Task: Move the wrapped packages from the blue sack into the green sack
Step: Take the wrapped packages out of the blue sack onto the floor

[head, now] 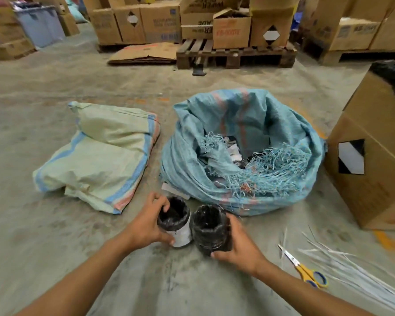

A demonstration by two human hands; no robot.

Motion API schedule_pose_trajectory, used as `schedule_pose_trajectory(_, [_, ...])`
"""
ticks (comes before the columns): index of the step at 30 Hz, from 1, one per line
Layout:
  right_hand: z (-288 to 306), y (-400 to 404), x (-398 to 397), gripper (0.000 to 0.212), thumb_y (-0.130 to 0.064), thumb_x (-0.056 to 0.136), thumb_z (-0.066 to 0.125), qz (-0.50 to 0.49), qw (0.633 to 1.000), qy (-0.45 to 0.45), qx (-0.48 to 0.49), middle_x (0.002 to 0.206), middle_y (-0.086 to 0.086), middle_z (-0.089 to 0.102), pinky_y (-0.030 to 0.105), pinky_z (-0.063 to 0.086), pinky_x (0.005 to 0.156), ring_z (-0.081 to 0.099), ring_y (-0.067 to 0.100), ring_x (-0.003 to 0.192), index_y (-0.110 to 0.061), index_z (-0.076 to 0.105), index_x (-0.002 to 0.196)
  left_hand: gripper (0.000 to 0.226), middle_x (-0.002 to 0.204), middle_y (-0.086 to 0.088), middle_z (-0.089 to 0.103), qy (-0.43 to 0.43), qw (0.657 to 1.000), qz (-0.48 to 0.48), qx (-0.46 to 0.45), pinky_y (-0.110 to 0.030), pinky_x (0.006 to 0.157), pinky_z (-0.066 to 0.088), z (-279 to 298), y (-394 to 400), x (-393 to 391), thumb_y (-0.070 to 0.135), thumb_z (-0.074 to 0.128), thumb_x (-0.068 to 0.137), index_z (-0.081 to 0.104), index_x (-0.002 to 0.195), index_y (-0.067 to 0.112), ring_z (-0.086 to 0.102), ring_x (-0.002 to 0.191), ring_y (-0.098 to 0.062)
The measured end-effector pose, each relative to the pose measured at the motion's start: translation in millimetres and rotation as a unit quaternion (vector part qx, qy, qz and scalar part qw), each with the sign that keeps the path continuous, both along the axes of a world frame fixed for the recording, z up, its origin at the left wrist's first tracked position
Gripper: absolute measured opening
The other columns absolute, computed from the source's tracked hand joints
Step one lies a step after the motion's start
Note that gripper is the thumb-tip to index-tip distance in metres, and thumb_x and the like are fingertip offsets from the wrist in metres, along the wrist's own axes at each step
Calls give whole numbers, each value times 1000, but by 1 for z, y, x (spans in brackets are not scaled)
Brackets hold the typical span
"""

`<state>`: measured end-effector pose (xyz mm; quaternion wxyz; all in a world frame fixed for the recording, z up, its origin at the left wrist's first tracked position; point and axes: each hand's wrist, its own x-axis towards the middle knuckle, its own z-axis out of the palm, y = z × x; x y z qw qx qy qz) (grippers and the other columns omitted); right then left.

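The left hand (pixel 146 224) is gripping one package (pixel 177 221), fingers curled round its white-labelled side, and the right hand (pixel 237 245) is gripping a second package (pixel 209 229). Both are standing upright just above the floor, touching each other, in front of the blue sack (pixel 242 156). The green sack (pixel 100 153) is lying flat to the left (mouth apparently closed), nearer the left hand, so it probably needs opening first.
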<state>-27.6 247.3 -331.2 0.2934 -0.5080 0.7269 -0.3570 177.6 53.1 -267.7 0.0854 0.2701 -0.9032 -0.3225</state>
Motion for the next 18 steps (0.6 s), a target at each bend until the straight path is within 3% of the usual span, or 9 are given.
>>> schedule_pose_trajectory(2, [-6, -4, 0, 100, -44, 59, 83, -25, 997, 64, 37, 140, -7, 45, 25, 37, 107, 44, 15, 130, -30, 28, 141, 81, 107, 3, 30, -5, 1000, -9, 5, -21, 78, 42, -1, 4, -3, 39, 95, 41, 34, 93, 26, 40, 94, -17])
schedule_pose_trajectory(5, [-3, -8, -5, 114, -45, 55, 87, -12, 992, 88, 86, 148, -4, 40, 32, 36, 111, 38, 18, 137, -27, 21, 146, 87, 114, 5, 27, -13, 999, -43, 26, -15, 87, 41, 12, 5, -7, 55, 92, 44, 34, 101, 25, 38, 107, -6])
schedule_pose_trajectory(8, [25, -9, -15, 135, -56, 54, 87, 72, 980, 99, 160, 158, 5, 30, 33, 31, 116, 31, 24, 144, -16, 8, 154, 62, 119, 10, 32, 17, 998, -30, 43, -15, 91, 34, 34, 4, -15, 67, 74, 65, 43, 97, 24, 35, 120, -2])
schedule_pose_trajectory(10, [60, -9, -24, 109, -63, 61, 81, 105, 962, 167, 189, 141, 4, 53, 31, 44, 102, 52, 24, 128, -16, 32, 146, 42, 114, 11, 45, 58, 998, -22, 0, -19, 91, 35, 48, 2, -29, 64, 63, 78, 50, 89, 25, 44, 118, -5])
schedule_pose_trajectory(11, [79, -10, -29, 78, -62, 68, 78, 110, 960, 190, 175, 116, -1, 67, 29, 51, 87, 65, 19, 107, -20, 51, 129, 37, 106, 10, 51, 81, 996, -25, -33, -23, 90, 38, 57, 1, -39, 61, 61, 82, 53, 84, 25, 50, 111, -8])
schedule_pose_trajectory(12, [98, -11, -35, 46, -58, 76, 74, 101, 967, 190, 137, 87, -7, 69, 27, 53, 72, 69, 10, 82, -23, 63, 105, 33, 97, 11, 56, 104, 992, -33, -66, -26, 86, 41, 65, 2, -50, 57, 60, 85, 54, 81, 25, 54, 101, -11])
schedule_pose_trajectory(13, [115, -14, -45, 27, -51, 83, 71, 78, 976, 181, 89, 66, -9, 64, 24, 49, 60, 64, 5, 62, -25, 65, 83, 29, 89, 12, 57, 126, 986, -42, -96, -27, 82, 42, 75, 3, -64, 53, 60, 88, 55, 80, 25, 56, 93, -11])
schedule_pose_trajectory(15, [140, -26, -68, 36, -40, 89, 67, -12, 983, 181, -30, 48, -6, 53, 24, 39, 51, 51, 6, 46, -23, 57, 60, 23, 82, 14, 58, 155, 977, -53, -134, -24, 76, 42, 95, 4, -93, 44, 59, 92, 56, 81, 24, 55, 84, -7])
schedule_pose_trajectory(18, [153, -54, -116, 31, -34, 93, 62, -162, 964, 160, -135, 49, -3, 52, 30, 38, 54, 42, 7, 46, -22, 56, 65, 12, 85, 13, 62, 166, 970, -72, -161, -21, 73, 43, 114, -1, -146, 31, 59, 95, 62, 89, 21, 56, 81, -2])
